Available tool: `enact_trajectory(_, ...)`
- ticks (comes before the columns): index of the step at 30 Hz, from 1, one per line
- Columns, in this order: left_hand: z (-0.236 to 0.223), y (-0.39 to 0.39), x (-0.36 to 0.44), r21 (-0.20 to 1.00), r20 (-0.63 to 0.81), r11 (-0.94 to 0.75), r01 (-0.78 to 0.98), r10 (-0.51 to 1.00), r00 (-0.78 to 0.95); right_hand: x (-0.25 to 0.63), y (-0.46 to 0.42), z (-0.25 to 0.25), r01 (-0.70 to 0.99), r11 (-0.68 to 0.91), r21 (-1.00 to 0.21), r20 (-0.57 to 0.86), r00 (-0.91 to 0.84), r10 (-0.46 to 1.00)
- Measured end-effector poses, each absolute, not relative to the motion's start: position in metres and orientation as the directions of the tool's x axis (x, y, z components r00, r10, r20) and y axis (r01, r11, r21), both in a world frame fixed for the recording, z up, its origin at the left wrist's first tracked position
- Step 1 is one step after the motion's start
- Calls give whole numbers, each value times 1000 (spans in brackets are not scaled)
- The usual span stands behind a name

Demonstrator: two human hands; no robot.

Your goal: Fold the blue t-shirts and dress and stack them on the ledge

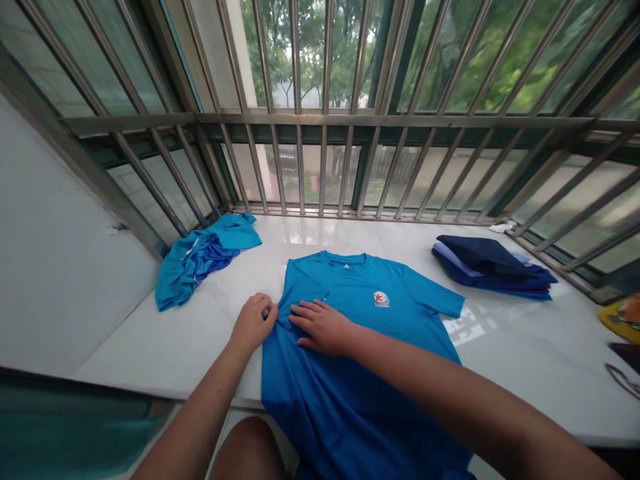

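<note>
A bright blue T-shirt (370,333) with a small red and white chest badge lies face up on the white ledge (525,353), its hem hanging over the near edge. My left hand (254,321) is closed in a pinch on the shirt's left sleeve edge. Beside it, my right hand (323,327) lies flat on the shirt, fingers stretched out and pressing the cloth down near the left shoulder. The left sleeve seems tucked in under my hands; the right sleeve lies spread out.
A crumpled blue garment (200,263) lies at the ledge's far left. A stack of folded dark blue clothes (493,270) sits at the far right. Metal window bars (320,120) close off the back. Yellow and dark items (625,320) lie at the right edge.
</note>
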State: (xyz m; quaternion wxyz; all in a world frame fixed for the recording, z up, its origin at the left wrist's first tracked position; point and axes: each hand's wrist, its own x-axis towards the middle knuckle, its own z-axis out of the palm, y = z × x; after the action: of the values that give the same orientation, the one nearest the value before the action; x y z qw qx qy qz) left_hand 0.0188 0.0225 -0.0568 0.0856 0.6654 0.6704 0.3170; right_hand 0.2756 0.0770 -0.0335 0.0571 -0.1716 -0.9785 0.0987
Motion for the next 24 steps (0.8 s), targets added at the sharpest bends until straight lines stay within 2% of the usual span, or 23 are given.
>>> enact_trajectory(2, -57, 23, 16, 575, 305, -92, 813, 946, -109, 299, 79, -32, 406, 883, -234, 97, -894, 437)
enact_trajectory(4, -56, 27, 14, 600, 287, -47, 799, 945, -159, 329, 91, -25, 551, 804, -226, 127, -801, 585)
enact_trajectory(6, -54, 36, 18, 598, 262, -6, 801, 947, -188, 367, 108, -16, 712, 671, -208, 131, -660, 740)
enact_trajectory(9, -49, 63, 32, 555, 255, -83, 828, 964, -74, 437, 134, -9, 903, 394, -172, 117, -378, 918)
enact_trajectory(12, -50, 97, 50, 465, 246, -168, 869, 968, 55, 504, 153, -10, 992, 89, -89, 130, -77, 989)
enact_trajectory(15, -60, 124, 60, 346, 152, -78, 935, 988, 26, 549, 162, -15, 990, -136, -21, 58, 137, 989)
enact_trajectory(19, -77, 137, 57, 216, 90, -17, 976, 996, -2, 568, 172, -17, 983, -178, -47, -62, 175, 983)
enact_trajectory(24, -72, 139, 52, 181, 18, -12, 983, 1000, 9, 563, 185, -4, 980, -167, -110, -48, 162, 986)
